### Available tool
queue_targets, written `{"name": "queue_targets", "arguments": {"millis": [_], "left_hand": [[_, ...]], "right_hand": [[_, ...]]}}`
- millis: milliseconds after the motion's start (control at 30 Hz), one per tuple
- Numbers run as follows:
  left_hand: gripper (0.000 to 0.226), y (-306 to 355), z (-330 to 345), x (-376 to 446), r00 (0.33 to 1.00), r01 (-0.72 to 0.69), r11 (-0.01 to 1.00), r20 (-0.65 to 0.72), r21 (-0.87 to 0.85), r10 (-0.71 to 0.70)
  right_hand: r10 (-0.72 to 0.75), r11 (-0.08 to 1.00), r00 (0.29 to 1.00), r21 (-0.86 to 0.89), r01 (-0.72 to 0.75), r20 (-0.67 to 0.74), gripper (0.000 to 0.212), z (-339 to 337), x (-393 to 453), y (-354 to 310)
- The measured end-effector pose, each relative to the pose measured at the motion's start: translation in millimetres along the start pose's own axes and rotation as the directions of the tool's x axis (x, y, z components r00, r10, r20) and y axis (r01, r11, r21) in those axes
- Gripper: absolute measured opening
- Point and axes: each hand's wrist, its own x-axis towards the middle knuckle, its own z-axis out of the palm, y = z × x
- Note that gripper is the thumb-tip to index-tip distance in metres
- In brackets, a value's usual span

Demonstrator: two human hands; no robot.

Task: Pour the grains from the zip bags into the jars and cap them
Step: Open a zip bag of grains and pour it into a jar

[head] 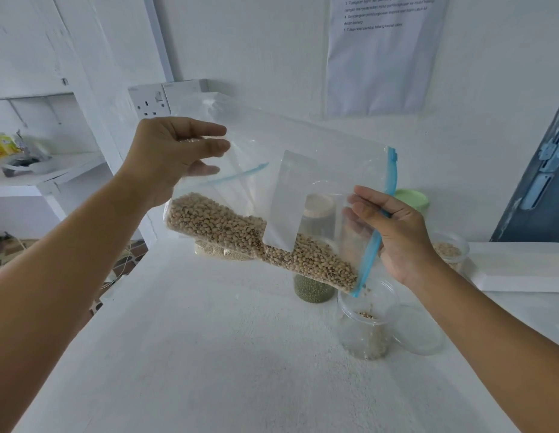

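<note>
A clear zip bag [322,170] with a blue zipper hangs tilted over the table, and pale black-eyed beans [240,232] lie along its lower edge. My left hand [175,154] holds the bag's raised bottom end. My right hand [397,232] pinches the zipper end, which points down into an open clear jar [365,326]. Beans are dropping into that jar, which holds a small amount. A clear lid [419,329] lies right of the jar.
Behind the bag stand a jar of green grains [312,289], a jar with a green lid [412,198] and a jar of beige grains [450,248]. A second bag of pale grains [215,250] lies on the white table [209,354]. Shelves stand at the left.
</note>
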Motion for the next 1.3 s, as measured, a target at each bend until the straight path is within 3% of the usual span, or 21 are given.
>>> {"name": "queue_targets", "arguments": {"millis": [1300], "left_hand": [[0.031, -0.9, 1.3, 7.3, 1.000, -0.026, 1.000, -0.004, 0.008, 0.026]], "right_hand": [[0.003, 1.000, 1.000, -0.014, -0.004, -0.012, 0.028, 3.4, 3.4, 0.4]]}}
